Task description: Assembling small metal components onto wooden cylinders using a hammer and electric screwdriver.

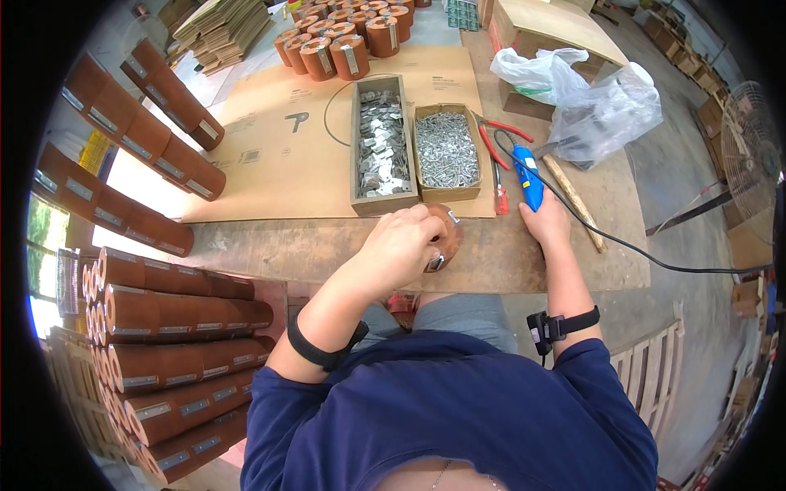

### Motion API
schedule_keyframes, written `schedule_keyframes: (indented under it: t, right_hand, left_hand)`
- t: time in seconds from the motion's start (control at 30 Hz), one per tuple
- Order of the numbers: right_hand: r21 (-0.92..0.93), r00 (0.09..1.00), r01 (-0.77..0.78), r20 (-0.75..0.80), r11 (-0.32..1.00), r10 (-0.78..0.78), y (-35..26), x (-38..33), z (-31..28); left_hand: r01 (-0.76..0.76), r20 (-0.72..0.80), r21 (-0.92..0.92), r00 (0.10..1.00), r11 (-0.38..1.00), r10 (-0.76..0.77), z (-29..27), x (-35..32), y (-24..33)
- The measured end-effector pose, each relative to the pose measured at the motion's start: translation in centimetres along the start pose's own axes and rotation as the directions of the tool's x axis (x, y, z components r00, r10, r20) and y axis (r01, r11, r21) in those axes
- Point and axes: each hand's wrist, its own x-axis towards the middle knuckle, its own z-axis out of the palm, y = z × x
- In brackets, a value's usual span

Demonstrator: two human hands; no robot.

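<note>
My left hand [403, 245] is curled over a reddish-brown hollow cylinder [449, 243] at the front of the workbench. Small metal plates show on the cylinder's side, and my fingers hide much of its top. To the right, my right hand [546, 221] is closed round the lower end of a blue electric screwdriver [528, 182], which lies over the bench with a black cord. Beyond the cylinder stand a wooden box of small metal plates [403, 185] and a carton of screws [470, 191]. Red-handled pliers [493, 147] and a red-handled screwdriver [501, 201] lie beside the carton.
A wooden stick [575, 204] lies right of my right hand. Clear plastic bags [606, 114] sit farther back. Several finished-looking brown cylinders [350, 59] stand at the far side, and long brown cylinder stacks [180, 311] fill the left. A fan [749, 139] stands at right.
</note>
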Motion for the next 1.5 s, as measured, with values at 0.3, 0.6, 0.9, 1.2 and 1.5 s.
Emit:
schedule_keyframes:
  t: [0.3,0.6,0.9,1.2,1.5]
  right_hand:
    - [0.010,0.999,0.012,-0.031,1.000,-0.011,0.2,0.0,0.1]
    - [0.007,0.999,0.032,-0.041,0.999,-0.032,0.0,0.0,0.1]
    - [-0.002,0.999,0.025,-0.034,1.000,-0.025,0.0,-0.1,0.0]
    - [-0.002,0.999,0.021,-0.031,1.000,-0.021,0.0,0.0,0.0]
    - [-0.003,1.000,0.008,-0.030,1.000,-0.008,-0.1,-0.1,-0.1]
  left_hand:
    - [0.010,-0.350,0.116,0.936,0.993,0.032,1.7,-3.1,0.8]
    - [-0.087,-0.593,0.094,0.796,0.992,0.126,5.8,-4.0,-1.0]
    - [0.018,-0.640,0.037,0.769,0.999,0.009,6.0,-4.0,-0.5]
    - [-0.018,-0.601,-0.031,0.799,0.999,-0.004,6.0,-3.8,-0.5]
    - [-0.022,-0.599,-0.007,0.801,1.000,0.013,6.0,-3.7,-0.4]
